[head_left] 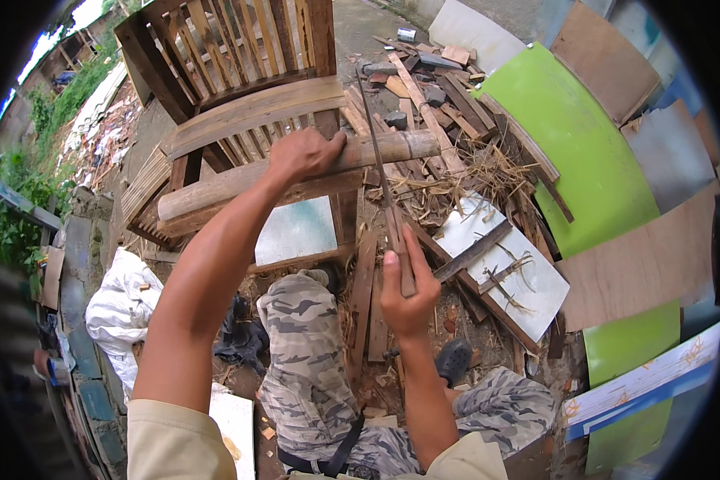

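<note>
Two hands were at work over one pole [240,182], which lay level across one slatted bench [256,116], far and a little left. The left hand [304,154] was closed over the top of the pole, around its middle; its fingertips were hidden. The right hand [408,288], nearer and to the right, was wrapped around the one handle [396,228] of a long, thin blade [382,176], thumb and one finger showing along the grip. The blade pointed away and crossed the pole near its right end; whether they touched, I could not tell.

Beyond, to the right, lay one heap of scrap wood [464,116], its pieces too many to count, with one can [406,35] at the far side. One white board [536,300] lay nearer on the right, one dark strip [476,250] across it. Green sheet [568,160] showed in three places farther right. One white sack [124,300] sat at the left, and one clog [454,360] showed near, right of centre.
</note>
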The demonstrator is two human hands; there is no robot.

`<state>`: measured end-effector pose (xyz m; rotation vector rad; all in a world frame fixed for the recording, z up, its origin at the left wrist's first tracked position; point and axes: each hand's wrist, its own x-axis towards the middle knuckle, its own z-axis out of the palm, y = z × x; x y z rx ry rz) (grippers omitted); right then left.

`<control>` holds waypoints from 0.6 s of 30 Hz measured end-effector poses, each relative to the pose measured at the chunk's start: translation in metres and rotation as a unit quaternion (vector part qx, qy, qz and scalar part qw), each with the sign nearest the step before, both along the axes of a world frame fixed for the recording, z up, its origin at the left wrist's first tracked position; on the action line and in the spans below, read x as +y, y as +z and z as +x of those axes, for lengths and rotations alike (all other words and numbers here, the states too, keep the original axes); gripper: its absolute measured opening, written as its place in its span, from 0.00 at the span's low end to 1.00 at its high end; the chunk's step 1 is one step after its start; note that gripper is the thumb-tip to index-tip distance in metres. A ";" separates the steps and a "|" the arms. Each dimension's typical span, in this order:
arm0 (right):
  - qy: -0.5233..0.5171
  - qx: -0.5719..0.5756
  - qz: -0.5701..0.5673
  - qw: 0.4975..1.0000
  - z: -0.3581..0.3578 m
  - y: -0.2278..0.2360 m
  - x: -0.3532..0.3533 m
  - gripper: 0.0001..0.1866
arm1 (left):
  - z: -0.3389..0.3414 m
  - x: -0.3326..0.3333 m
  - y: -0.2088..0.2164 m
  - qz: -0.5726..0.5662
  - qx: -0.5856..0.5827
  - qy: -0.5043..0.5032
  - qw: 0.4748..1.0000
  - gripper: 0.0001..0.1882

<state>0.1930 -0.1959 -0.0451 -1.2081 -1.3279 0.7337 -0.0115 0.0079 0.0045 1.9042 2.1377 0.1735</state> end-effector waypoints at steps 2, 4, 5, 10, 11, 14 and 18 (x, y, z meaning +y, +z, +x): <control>-0.012 0.013 -0.015 1.000 0.013 -0.023 -0.049 0.24 | -0.002 -0.002 -0.001 0.003 -0.008 -0.005 1.000 0.48; -0.012 0.005 0.003 1.000 0.031 -0.044 -0.091 0.24 | -0.001 -0.003 0.001 0.004 -0.001 -0.019 1.000 0.47; -0.015 -0.014 0.029 0.999 0.034 -0.052 -0.089 0.24 | 0.000 -0.002 0.003 -0.003 0.005 -0.022 1.000 0.46; -0.016 -0.032 0.039 0.999 0.008 0.010 0.006 0.23 | -0.004 0.004 -0.004 -0.006 0.018 -0.016 1.000 0.43; -0.026 -0.021 0.072 0.997 0.005 0.009 0.021 0.22 | 0.001 0.003 -0.004 -0.018 0.015 -0.018 1.000 0.43; -0.035 -0.030 0.066 0.997 0.010 -0.035 -0.018 0.23 | 0.002 0.001 0.004 -0.051 0.004 -0.005 0.999 0.43; 0.000 -0.007 -0.001 1.000 0.044 -0.077 -0.104 0.25 | 0.004 0.002 0.006 -0.037 0.032 -0.026 0.998 0.44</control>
